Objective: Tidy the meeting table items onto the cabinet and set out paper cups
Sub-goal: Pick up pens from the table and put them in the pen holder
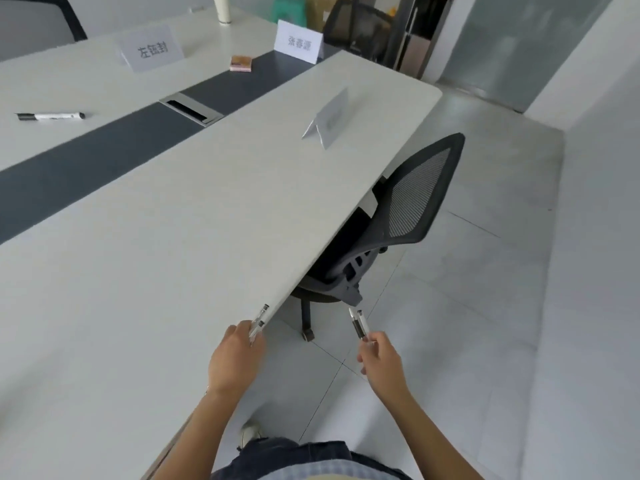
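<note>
The left hand (235,358) grips two clear pens (259,320) at the table's (173,237) near right edge, while the right hand (381,358) pinches two dark pens (357,325) near the chair (415,195).

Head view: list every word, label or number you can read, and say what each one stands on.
"左钰封", blurred, best guess: left name card on the table.
"张春源", blurred, best guess: far name card.
Unreadable: near name card, almost edge-on; marker print, too small.
Nothing legible on the pens gripped by the left hand and right hand.
</note>
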